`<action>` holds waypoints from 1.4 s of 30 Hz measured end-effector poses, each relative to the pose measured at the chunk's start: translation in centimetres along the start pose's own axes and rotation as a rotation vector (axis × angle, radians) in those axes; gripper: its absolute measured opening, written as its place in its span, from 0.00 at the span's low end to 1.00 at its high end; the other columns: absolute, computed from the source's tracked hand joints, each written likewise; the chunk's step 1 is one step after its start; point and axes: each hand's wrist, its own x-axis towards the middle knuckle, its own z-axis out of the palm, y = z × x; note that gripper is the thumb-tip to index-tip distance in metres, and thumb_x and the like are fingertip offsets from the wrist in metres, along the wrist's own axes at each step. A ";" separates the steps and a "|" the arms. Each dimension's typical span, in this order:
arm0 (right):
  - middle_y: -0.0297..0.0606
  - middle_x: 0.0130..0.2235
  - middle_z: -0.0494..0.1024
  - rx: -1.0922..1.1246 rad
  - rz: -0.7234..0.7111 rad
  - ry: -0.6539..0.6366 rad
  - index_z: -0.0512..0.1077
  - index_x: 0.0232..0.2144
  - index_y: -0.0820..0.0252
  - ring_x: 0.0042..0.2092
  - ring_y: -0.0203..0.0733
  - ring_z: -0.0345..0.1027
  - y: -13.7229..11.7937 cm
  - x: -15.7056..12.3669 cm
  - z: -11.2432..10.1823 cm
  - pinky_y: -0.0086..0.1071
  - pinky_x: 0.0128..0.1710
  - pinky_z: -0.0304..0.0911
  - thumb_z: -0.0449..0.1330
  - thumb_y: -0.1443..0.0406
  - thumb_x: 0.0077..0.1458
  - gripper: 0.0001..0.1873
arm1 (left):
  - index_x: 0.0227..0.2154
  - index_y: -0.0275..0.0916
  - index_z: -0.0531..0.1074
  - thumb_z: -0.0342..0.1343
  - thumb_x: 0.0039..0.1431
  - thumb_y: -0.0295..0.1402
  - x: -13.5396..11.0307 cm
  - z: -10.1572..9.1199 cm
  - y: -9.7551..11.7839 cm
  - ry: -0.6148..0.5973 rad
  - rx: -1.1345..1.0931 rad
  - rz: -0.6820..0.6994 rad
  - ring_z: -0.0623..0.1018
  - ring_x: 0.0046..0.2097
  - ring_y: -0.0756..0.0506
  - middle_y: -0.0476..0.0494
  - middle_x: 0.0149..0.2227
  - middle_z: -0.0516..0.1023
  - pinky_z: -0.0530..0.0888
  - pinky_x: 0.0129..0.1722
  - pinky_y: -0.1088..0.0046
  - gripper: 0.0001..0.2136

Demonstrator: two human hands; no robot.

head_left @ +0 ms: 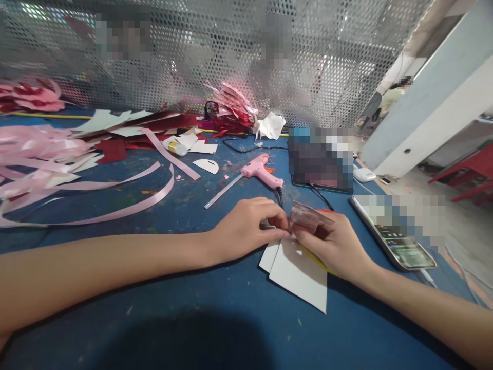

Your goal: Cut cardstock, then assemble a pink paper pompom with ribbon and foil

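- Two flat, straight-cut white cards [302,280] under the right hand [336,242]
- That hand's pinching a shiny pinkish strip [306,217]
- Left hand [250,225] curled at the strip's end, can't tell if gripping
- Smooth pink glue gun [257,167] just beyond it

White cards [300,277]; pink glue gun [255,167], orange trigger [270,170]; blue table [234,298].

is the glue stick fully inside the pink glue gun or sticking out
Sticking out: a long clear length of glue stick extends from the pink glue gun.
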 end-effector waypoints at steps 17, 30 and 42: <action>0.27 0.18 0.60 -0.124 -0.160 0.107 0.61 0.18 0.61 0.21 0.29 0.51 -0.3 0.0 0.1 0.24 0.20 0.47 0.56 0.72 0.50 0.12 | 0.28 0.39 0.74 0.59 0.52 0.27 -0.1 0.2 0.3 -0.019 0.216 -0.072 0.74 0.35 0.48 0.51 0.30 0.78 0.63 0.36 0.72 0.01; 0.28 0.21 0.66 -0.178 -0.330 0.200 0.68 0.24 0.60 0.23 0.30 0.56 -0.8 -0.3 0.4 0.25 0.22 0.50 0.56 0.73 0.54 0.08 | 0.26 0.39 0.76 0.61 0.51 0.29 -0.7 0.4 1.6 0.049 -0.261 -0.327 0.68 0.26 0.56 0.57 0.24 0.75 0.64 0.26 0.82 0.01; 0.28 0.25 0.72 -0.135 -0.292 0.244 0.72 0.30 0.58 0.25 0.31 0.63 -0.5 -0.3 0.3 0.25 0.24 0.57 0.57 0.71 0.55 0.05 | 0.30 0.38 0.77 0.63 0.48 0.31 -0.9 0.8 1.5 0.091 -0.494 -0.426 0.76 0.31 0.53 0.52 0.29 0.79 0.71 0.31 0.81 0.05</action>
